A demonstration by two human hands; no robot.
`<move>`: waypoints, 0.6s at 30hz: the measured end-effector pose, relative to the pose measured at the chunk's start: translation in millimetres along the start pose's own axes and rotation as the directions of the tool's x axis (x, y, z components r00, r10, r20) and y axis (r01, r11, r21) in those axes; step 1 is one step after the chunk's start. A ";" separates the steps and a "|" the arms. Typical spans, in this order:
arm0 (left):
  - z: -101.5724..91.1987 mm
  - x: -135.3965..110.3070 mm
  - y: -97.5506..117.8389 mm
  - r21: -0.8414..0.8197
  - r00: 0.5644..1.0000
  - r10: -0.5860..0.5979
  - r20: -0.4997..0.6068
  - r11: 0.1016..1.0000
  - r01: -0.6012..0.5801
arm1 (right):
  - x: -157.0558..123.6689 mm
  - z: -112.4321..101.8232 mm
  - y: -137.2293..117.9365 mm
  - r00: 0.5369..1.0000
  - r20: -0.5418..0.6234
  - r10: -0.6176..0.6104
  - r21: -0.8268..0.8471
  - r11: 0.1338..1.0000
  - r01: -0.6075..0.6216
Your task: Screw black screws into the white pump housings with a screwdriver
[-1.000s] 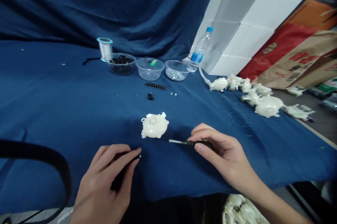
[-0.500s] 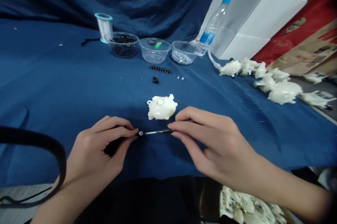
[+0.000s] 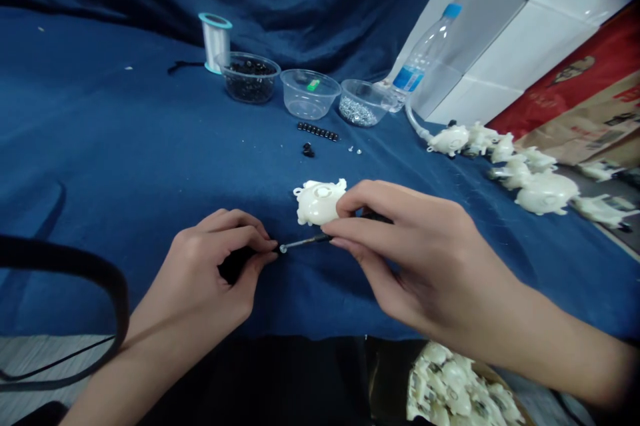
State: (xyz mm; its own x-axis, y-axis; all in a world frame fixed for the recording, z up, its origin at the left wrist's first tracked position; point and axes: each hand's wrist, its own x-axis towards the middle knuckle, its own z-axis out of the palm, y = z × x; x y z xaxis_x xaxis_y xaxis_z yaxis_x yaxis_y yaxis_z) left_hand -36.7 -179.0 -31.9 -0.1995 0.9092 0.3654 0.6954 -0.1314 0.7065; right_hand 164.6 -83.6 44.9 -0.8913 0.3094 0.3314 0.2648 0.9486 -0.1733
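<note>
Left hand (image 3: pixel 210 273) pinching small black part (image 3: pixel 235 265); right hand (image 3: pixel 420 256) gripping black-handled steel screwdriver (image 3: pixel 305 241), tip at left fingertips; cream plastic pig-shaped body (image 3: pixel 317 203) just beyond right hand.

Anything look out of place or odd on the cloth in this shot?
Two things: a row of small black parts and a small black clump lie loose on the blue cloth, outside the clear plastic tubs, and a black strap curves across the lower left, apart from everything else.
</note>
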 end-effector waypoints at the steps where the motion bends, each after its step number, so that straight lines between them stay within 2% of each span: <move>1: 0.3 0.2 0.1 -0.007 1.000 0.001 -0.004 1.000 -0.001 | 0.2 -1.1 -0.2 1.000 0.010 -0.007 -0.001 1.000 0.007; 8: -0.1 1.0 1.0 -0.021 0.998 -0.035 0.048 0.999 0.036 | 4.0 -1.8 2.4 0.998 0.011 -0.066 -0.024 0.997 0.067; 14: 0.0 2.9 -2.5 -0.046 0.995 -0.057 0.085 0.997 0.061 | 6.2 -8.7 8.5 0.989 0.128 -0.070 0.035 0.997 0.066; 18: 0.7 3.6 -2.4 -0.071 0.993 -0.067 0.102 0.995 0.074 | 2.5 -8.8 12.0 0.972 0.124 -0.201 0.012 0.980 0.201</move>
State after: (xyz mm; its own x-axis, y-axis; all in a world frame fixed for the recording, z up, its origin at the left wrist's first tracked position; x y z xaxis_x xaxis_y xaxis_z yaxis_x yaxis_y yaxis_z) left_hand -38.6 -175.1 -32.7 -0.1740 0.9516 0.2535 0.6278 -0.0911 0.7730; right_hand 168.8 -70.9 51.8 -0.9649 0.1020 0.2418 0.0761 0.9905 -0.1145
